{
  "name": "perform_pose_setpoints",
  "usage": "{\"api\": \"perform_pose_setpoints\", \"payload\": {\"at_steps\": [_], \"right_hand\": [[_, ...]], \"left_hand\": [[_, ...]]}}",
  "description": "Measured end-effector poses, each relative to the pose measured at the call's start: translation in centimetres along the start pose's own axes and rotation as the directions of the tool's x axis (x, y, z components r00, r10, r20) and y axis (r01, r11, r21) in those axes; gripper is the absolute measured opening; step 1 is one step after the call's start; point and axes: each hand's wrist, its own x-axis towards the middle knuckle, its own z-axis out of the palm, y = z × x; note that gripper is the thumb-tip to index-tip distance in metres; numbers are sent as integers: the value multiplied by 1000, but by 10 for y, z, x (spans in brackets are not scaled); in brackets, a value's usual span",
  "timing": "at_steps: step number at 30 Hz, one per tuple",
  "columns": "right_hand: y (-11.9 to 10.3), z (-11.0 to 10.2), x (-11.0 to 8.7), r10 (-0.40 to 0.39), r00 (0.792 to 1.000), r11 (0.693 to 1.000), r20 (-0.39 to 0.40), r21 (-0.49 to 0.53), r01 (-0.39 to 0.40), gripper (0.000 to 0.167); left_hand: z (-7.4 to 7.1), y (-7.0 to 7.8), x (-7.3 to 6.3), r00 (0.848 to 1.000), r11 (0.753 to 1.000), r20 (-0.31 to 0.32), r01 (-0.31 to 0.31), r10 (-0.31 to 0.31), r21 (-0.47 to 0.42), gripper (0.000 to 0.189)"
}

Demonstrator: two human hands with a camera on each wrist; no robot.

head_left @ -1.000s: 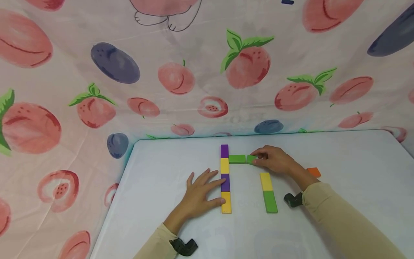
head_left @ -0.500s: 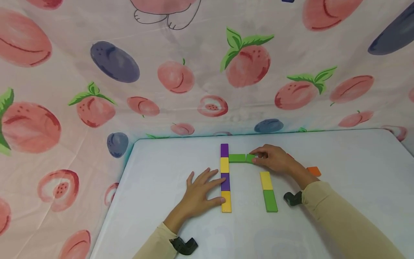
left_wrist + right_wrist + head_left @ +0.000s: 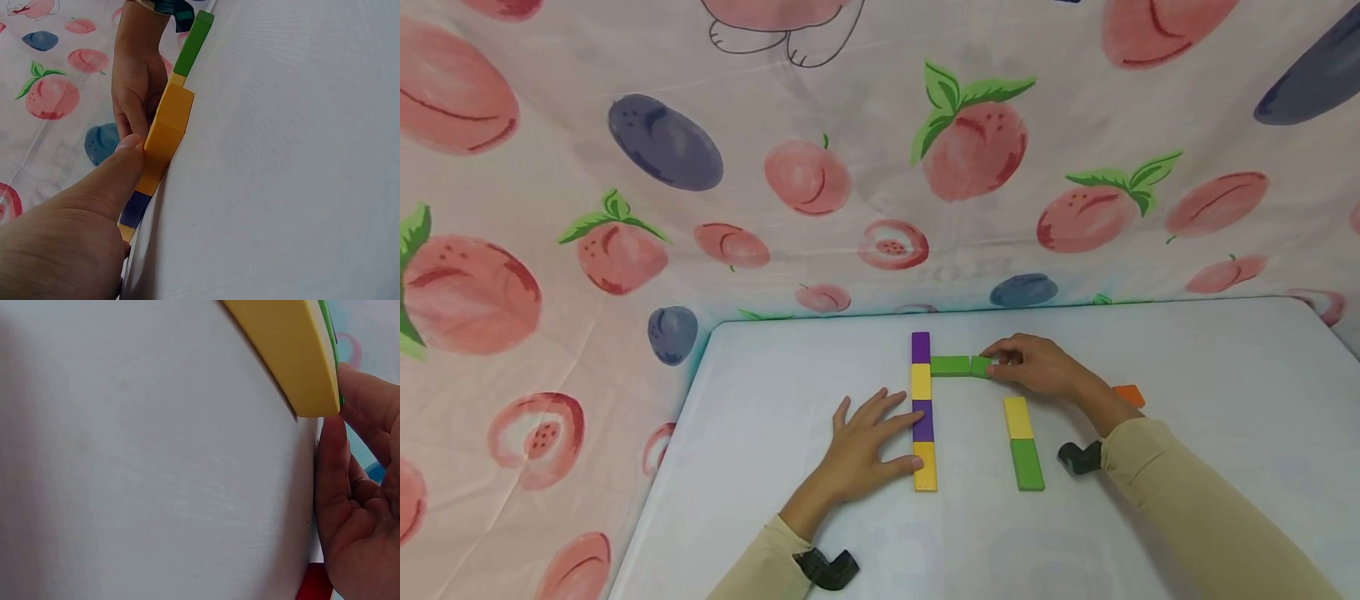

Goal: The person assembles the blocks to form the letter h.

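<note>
A straight column of blocks alternates purple (image 3: pixel 921 347) and yellow (image 3: pixel 921 382). My left hand (image 3: pixel 861 454) is spread beside it, index fingertip on the lower purple block (image 3: pixel 922 423) and thumb on the bottom yellow block (image 3: pixel 927 473). In the left wrist view that thumb lies against the yellow-orange block (image 3: pixel 164 140). A green block (image 3: pixel 950 367) extends rightward from the column's upper part. At its right end my right hand (image 3: pixel 1037 367) pinches a second green block (image 3: pixel 980 367) between thumb and fingers; its far end is hidden by the fingers.
A yellow block (image 3: pixel 1018 418) and a green block (image 3: pixel 1027 465) lie end to end, slightly slanted, nearer the person. An orange block (image 3: pixel 1129 395) lies behind the right forearm. A red piece (image 3: pixel 315 584) shows beneath the hand in the right wrist view. Patterned cloth (image 3: pixel 880 167) borders the white table (image 3: pixel 775 367).
The pinched green block has shifted very slightly left toward the other green block. The left hand stays in place on the column.
</note>
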Motion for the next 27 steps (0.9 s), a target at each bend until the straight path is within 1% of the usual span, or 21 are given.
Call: {"api": "perform_pose_setpoints", "payload": {"at_steps": [8,16,23,27], "right_hand": [[-1,1,-1,17,1000,1000,-5,5,-17,33],[-2,0,-1,5,1000,1000,-1,-12,-5,33],[-1,0,-2,8,1000,1000,-3,-8,-8,33],[-1,0,-1,-3,1000,1000,-6,-7,2,34]], "left_hand": [[1,0,-1,1000,1000,3,9,-9,-3,65],[1,-1,0,1000,1000,-7,0,0,0,65],[1,-2,0,1000,1000,-11,-3,3,9,65],[1,-2,0,1000,1000,-11,-2,2,4,64]]}}
